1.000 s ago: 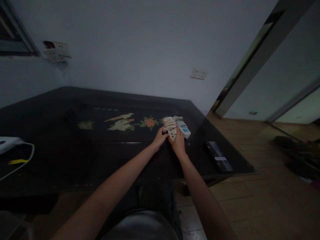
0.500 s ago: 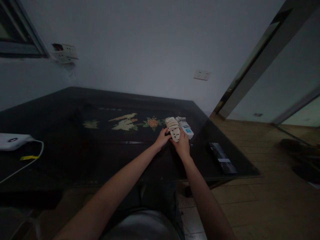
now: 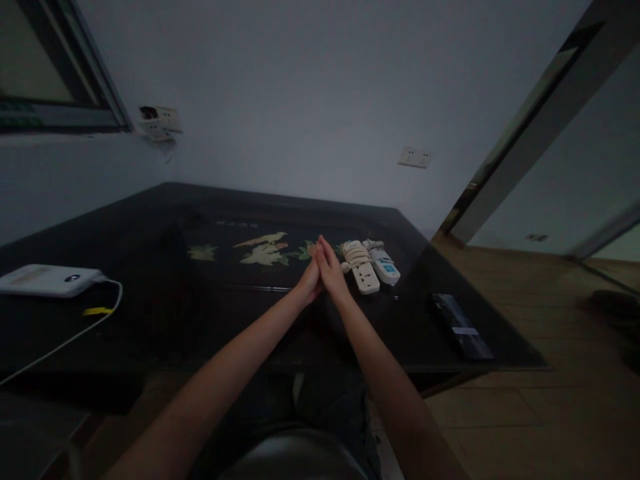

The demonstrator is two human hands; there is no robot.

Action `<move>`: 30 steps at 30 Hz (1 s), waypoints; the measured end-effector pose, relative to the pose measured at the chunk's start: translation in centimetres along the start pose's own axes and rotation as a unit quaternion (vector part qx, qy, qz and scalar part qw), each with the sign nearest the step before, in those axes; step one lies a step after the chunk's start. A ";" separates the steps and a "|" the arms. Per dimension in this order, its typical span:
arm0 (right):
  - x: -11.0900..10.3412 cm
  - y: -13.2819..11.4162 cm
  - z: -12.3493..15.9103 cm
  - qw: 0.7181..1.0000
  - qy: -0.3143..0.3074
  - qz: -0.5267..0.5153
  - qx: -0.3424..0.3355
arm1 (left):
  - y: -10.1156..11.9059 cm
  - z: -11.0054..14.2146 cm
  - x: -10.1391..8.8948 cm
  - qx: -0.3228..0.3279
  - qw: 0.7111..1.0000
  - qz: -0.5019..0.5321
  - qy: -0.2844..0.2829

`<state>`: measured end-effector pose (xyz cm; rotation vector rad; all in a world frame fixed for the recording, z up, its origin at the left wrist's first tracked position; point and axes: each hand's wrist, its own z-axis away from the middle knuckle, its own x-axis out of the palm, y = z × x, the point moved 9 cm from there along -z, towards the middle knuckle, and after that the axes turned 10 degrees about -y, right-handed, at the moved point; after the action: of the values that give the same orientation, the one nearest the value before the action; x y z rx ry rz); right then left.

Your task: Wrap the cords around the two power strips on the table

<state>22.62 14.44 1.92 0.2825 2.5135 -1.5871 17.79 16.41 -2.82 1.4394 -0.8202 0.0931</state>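
Observation:
Palm against palm, my left hand and my right hand meet over the dark table, fingers stretched out and nothing visible between them. Just right of my right hand lies a cream power strip with its cord wound round its far end. Beside it is a second, white power strip with a blue socket face, its cord also bundled at the far end. Neither hand touches the strips.
The glossy black table bears a bird-and-flower picture. A white power bank with a cable and yellow tag lies left. Near the right edge rests a dark phone. Behind stands a wall with a socket.
Both hands have let go of the cream power strip, moved left and come together. That strip now lies on the table beside the white one. The view has shifted slightly.

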 end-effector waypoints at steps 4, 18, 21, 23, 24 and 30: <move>4.3 1.5 -1.1 0.997 -0.071 -0.035 0.015 | 0.7 0.9 -1.8 -0.033 0.999 0.006 -0.043; 5.1 1.8 0.5 0.985 -0.164 -0.058 0.015 | -0.4 1.2 -1.6 -0.045 0.993 -0.006 -0.109; 5.5 2.6 0.5 0.988 -0.138 -0.055 0.028 | -0.6 1.0 -2.0 -0.030 0.996 -0.018 -0.088; 5.7 3.0 0.6 0.991 -0.120 -0.053 0.032 | -0.8 1.0 -2.4 -0.032 0.996 -0.028 -0.080; 5.7 3.2 0.6 0.992 -0.112 -0.052 0.033 | -0.8 1.0 -2.5 -0.033 0.996 -0.033 -0.077; 5.5 3.5 0.5 0.994 -0.090 -0.052 0.024 | -0.7 0.9 -2.5 -0.024 0.996 -0.047 -0.076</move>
<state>18.16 15.87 -2.58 0.0119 2.3910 -1.6320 15.95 16.49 -4.88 1.4503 -0.8709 -0.1083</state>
